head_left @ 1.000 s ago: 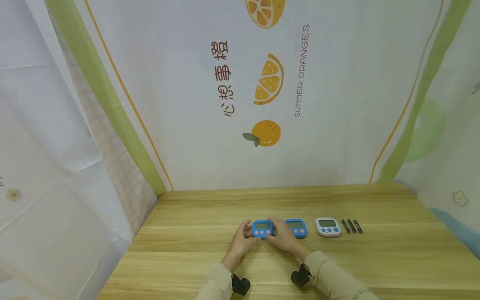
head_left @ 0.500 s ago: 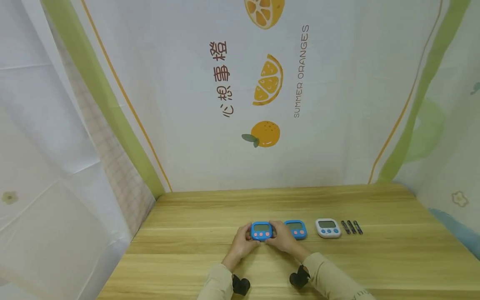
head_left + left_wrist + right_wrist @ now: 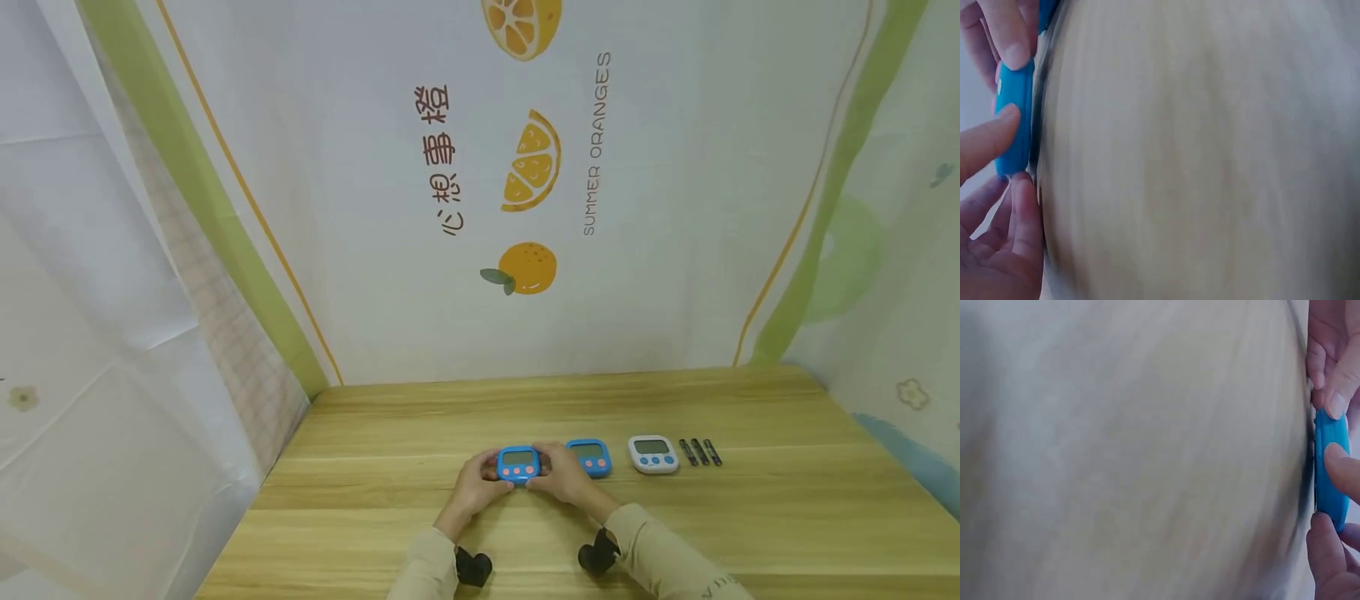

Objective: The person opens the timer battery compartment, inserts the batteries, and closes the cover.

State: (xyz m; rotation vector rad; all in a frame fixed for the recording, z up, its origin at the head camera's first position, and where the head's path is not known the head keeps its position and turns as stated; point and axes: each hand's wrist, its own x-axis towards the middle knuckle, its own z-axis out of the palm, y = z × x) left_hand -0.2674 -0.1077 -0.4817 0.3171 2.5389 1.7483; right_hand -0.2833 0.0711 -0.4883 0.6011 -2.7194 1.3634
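Observation:
Both hands hold a blue digital timer (image 3: pixel 518 465) with a grey screen and pink buttons, face up, low over the wooden table. The left hand (image 3: pixel 476 485) grips its left end, and the right hand (image 3: pixel 562 475) grips its right end. In the left wrist view the timer (image 3: pixel 1015 125) appears edge-on, with a thumb on its near side and fingertips at its end. The right wrist view shows the timer's blue edge (image 3: pixel 1332 469) pinched between thumb and fingers. A second blue timer (image 3: pixel 590 458) lies just right of the right hand, which partly covers it.
Farther right on the table (image 3: pixel 360 483) lie a white timer (image 3: pixel 653 455) with blue buttons and three dark batteries (image 3: pixel 700 452) in a row. A white curtain (image 3: pixel 637 275) printed with oranges hangs behind the table's back edge.
The hands and the held timer have shifted slightly left and nearer the person. The grip stays on both ends. The other timers and the batteries stay in place.

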